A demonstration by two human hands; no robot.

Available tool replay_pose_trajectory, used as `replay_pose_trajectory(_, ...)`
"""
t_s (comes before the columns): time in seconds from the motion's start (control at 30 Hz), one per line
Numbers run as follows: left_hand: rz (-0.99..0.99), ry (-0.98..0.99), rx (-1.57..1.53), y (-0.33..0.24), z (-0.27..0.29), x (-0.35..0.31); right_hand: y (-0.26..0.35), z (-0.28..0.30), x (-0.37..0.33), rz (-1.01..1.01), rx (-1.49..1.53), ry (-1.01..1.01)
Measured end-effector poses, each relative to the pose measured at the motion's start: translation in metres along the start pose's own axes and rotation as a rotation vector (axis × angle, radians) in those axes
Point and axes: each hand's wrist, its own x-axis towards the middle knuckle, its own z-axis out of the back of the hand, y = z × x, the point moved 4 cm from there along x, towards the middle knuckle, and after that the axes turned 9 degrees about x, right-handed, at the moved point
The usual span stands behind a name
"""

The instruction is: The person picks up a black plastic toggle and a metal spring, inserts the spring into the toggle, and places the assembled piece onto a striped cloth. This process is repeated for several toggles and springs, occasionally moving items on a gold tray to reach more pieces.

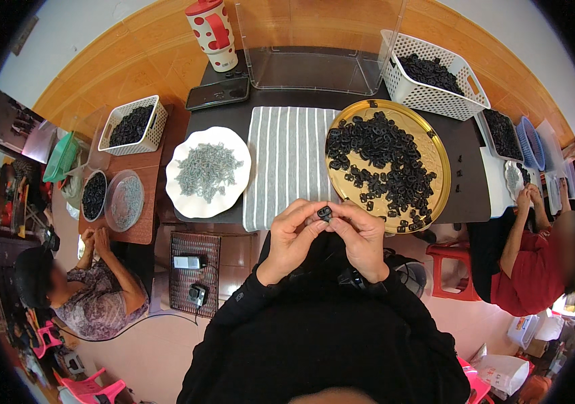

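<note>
My left hand and my right hand meet over the near edge of the dark table, fingertips pinched together on one small black plastic part. Just beyond my right hand lies a round gold tray heaped with several black plastic parts. A grey striped cloth lies ahead of my left hand. Left of the cloth stands a white scalloped plate holding a pile of small grey metal pieces.
A white lattice basket of black parts and a clear plastic box stand at the back, with a red dotted mug and a phone. One person works at a side table on the left, another person on the right.
</note>
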Motion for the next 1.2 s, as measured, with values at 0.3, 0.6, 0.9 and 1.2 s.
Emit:
replay_pose_trajectory(0.3,0.014,-0.032,0.019,0.001,0.001,-0.003,-0.003,0.003,0.001,-0.071,0.095,0.018)
replay_pose_trajectory(0.6,-0.073,-0.068,0.222,-0.009,-0.002,-0.008,0.0,-0.008,-0.008,0.089,-0.046,-0.041)
replay_pose_trajectory(0.9,-0.157,-0.061,0.324,-0.018,-0.003,-0.007,0.005,-0.01,-0.01,0.162,-0.11,-0.055)
replay_pose_trajectory(1.2,-0.198,-0.106,0.4,-0.023,-0.012,-0.009,0.002,-0.007,-0.015,0.289,-0.183,-0.079)
